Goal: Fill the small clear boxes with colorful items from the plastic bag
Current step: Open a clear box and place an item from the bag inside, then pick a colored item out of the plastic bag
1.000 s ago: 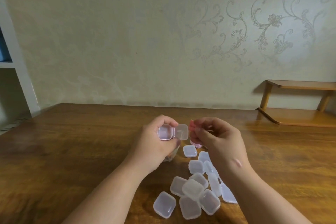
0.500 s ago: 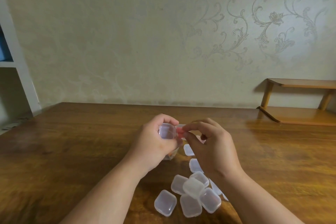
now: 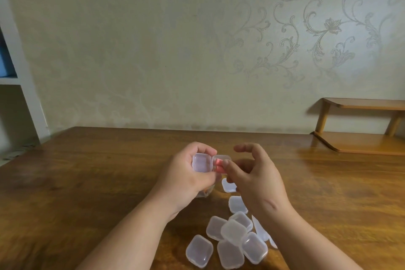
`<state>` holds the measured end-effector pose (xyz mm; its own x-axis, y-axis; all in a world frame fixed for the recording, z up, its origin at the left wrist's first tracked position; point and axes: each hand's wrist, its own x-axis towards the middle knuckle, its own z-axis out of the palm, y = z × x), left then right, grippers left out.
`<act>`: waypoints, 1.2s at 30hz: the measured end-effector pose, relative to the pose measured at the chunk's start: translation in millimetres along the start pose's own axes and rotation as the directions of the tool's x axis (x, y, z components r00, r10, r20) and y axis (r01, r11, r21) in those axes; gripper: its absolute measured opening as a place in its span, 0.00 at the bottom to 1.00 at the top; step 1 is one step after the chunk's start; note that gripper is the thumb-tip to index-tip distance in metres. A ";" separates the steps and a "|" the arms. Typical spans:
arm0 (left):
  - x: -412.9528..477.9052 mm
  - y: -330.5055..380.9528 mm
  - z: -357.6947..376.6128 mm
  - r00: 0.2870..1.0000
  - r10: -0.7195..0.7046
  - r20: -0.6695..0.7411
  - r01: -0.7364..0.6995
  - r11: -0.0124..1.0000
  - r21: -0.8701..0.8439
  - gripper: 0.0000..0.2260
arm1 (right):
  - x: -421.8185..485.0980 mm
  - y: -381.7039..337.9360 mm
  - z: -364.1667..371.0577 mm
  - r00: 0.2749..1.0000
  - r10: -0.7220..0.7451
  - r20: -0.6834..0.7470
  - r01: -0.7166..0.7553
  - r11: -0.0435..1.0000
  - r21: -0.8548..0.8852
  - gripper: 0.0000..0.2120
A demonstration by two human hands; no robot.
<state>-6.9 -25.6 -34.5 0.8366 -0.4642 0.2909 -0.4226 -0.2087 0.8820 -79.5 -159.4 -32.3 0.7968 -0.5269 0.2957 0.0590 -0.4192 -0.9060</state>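
My left hand [image 3: 185, 178] holds a small clear hinged box [image 3: 202, 162] open above the table, its two halves side by side. A pink-red item [image 3: 218, 163] lies in the right half. My right hand [image 3: 255, 178] is just right of the box with its thumb tip against the item and its other fingers spread. A pile of several shut clear boxes [image 3: 232, 239] lies on the wooden table [image 3: 87, 182] below my hands. A bit of the plastic bag [image 3: 205, 193] shows under my left hand, mostly hidden.
Two more clear boxes [image 3: 229, 185] [image 3: 237, 204] lie between the pile and my hands. A low wooden shelf [image 3: 361, 140] stands at the table's back right against the patterned wall. A white shelving unit [image 3: 19, 72] is at the far left.
My right hand brought the pink-red item from beside the box into its right half. Its fingers have now spread apart, with only the thumb on the item.
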 end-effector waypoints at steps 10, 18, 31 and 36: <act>-0.2 -0.3 1.8 0.986 -0.042 0.162 0.104 0.914 -0.392 0.19 | -1.1 -3.2 -7.7 0.980 0.167 0.105 -0.195 0.907 0.374 0.04; -3.2 6.3 1.5 0.998 -0.029 0.059 0.040 0.978 -0.205 0.18 | -2.7 -1.4 -5.7 0.969 0.180 0.171 -0.233 0.894 0.382 0.14; 1.5 -3.2 5.6 0.985 0.121 -0.122 -0.088 0.964 0.250 0.10 | 36.7 31.3 -38.6 0.975 0.135 -0.177 -0.159 0.979 -0.125 0.10; 5.0 -8.1 7.9 0.984 0.082 -0.157 -0.011 0.913 0.408 0.11 | 41.0 39.1 -38.1 0.973 0.195 -0.126 -0.225 0.927 -0.301 0.14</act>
<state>-2.0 -33.0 -43.0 0.8434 -0.3391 0.4167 -0.5373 -0.5364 0.6509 -67.4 -225.6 -44.1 0.7106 -0.6876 0.1490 -0.3057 -0.4925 -0.8148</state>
